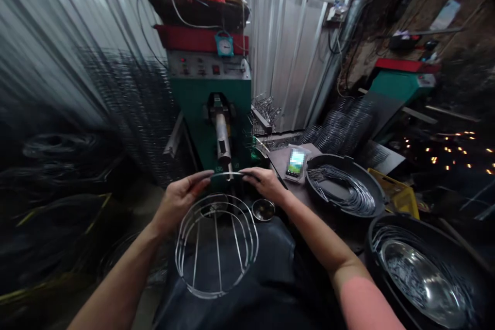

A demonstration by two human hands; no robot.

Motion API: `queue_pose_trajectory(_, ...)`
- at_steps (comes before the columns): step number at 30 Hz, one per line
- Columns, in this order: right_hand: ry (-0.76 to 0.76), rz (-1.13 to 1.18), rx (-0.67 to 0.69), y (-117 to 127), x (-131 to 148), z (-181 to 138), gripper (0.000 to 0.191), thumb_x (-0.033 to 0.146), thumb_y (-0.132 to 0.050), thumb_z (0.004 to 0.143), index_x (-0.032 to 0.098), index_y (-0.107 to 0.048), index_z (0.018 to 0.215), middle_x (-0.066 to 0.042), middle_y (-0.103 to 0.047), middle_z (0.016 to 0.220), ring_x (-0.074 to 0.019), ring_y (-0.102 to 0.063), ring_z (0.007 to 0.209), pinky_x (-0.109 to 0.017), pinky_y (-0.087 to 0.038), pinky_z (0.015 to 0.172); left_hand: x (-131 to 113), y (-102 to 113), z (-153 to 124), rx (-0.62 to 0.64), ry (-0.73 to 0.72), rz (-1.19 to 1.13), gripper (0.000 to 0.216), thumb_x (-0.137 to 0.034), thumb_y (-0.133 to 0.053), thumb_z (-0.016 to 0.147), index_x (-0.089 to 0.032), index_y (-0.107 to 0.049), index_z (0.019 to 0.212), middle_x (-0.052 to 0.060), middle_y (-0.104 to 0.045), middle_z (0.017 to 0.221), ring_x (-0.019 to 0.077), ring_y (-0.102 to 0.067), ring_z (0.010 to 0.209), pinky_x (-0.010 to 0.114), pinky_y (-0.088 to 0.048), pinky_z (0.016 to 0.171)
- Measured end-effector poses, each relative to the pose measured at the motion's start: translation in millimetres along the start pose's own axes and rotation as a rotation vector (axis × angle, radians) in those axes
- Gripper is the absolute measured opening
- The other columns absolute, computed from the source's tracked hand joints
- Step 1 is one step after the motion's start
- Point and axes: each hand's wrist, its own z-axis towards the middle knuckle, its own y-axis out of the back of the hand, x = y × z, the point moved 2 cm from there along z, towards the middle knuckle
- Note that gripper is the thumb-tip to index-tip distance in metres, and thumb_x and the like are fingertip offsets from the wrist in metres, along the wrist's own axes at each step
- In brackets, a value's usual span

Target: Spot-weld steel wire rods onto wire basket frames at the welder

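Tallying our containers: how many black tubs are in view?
2: one black tub on the workbench, holding bent wire; another black tub at lower right, holding a steel bowl. Shadows may hide more.

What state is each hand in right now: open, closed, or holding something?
Left hand: closed, holding the bent wire frame.
Right hand: closed, holding the same frame.

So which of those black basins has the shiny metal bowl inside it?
The lower black basin at bottom right: a steel bowl sits inside it among wires. The other black basin, further up, holds bent wires but no bowl.
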Motion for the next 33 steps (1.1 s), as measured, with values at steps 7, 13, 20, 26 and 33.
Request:
queue_pose_trajectory(7,-0.219,-0.138,0.063,-42,-76,-7,0.02,0.031,-0.047,0.086,0.021,-0.063,0.093,-0.001,-0.066,0.076,-0.0133,-0.06,0.068,-0.021,-0.044,0.065,72,-13,23,0.04,0.447,-0.167,0.044,-0.037,-0.068,0.064,-0.016,-0.065,0.102,-0.007,-0.037,0.041,0.0045,-0.021,0.031,0.017,-0.011,0.031)
queue_pose_trajectory(13,-0.241,-0.104,0.123,-78,-102,-27,0.023,0.031,-0.044,0.088,0.019,-0.062,0.096,-0.001,-0.065,0.073,-0.0127,-0.058,0.062,-0.02,-0.042,0.061,113,-13,14,0.055,0.351,-0.086,0.033,-0.034,-0.065,0.065,-0.017,-0.067,0.093,0.002,-0.057,0.057,0.0092,-0.042,0.04,0.018,-0.027,0.036)
queue_pose_trajectory(20,-0.246,-0.448,0.274,-85,-93,-25,0.033,0.023,-0.037,0.091,0.025,-0.054,0.119,-0.006,-0.065,0.093,-0.0156,-0.062,0.078,-0.022,-0.043,0.067,127,-7,22,0.092,0.139,0.172,0.03,-0.022,-0.059,0.071,-0.026,-0.066,0.1,0.003,-0.061,0.079,0.0166,-0.057,0.081,0.021,-0.042,0.066)
queue_pose_trajectory(26,-0.317,-0.67,0.447,-80,-86,-17,0.042,0.016,-0.032,0.09,0.027,-0.045,0.128,-0.007,-0.063,0.1,-0.0164,-0.062,0.081,-0.022,-0.042,0.067,126,-16,33,0.375,-0.133,1.062,0.053,-0.008,-0.034,0.081,-0.021,-0.043,0.131,0.006,-0.058,0.087,0.0152,-0.057,0.07,0.025,-0.042,0.064)
queue_pose_trajectory(33,-0.313,-0.651,0.445,-79,-97,-2,0.039,0.015,-0.031,0.09,0.024,-0.047,0.125,-0.007,-0.064,0.1,-0.0172,-0.061,0.084,-0.023,-0.04,0.067,128,-18,49,0.333,-0.147,1.097,0.045,-0.012,-0.035,0.082,-0.022,-0.049,0.124,0.007,-0.062,0.09,0.0167,-0.06,0.075,0.025,-0.043,0.066)
